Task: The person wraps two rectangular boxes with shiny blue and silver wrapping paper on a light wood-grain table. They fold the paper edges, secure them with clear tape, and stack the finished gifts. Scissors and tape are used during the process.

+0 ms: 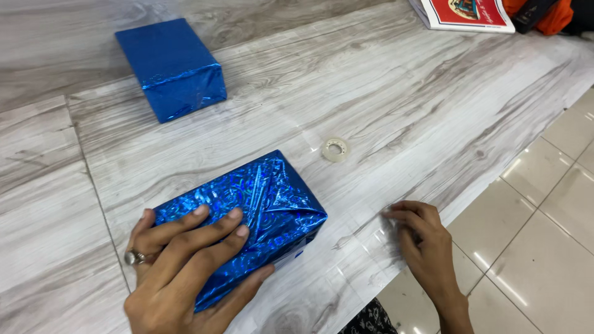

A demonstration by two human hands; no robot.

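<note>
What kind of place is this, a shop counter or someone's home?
Hard to say for sure; probably a gift-wrapping spot at a shop or home table. A wood-grain table over tiled floor holds two boxes in shiny blue wrap and a tape roll.

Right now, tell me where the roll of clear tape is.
In the head view, the roll of clear tape lies flat on the grey wood-grain table, just beyond and right of the near blue wrapped box, ahead of the right hand.
</note>
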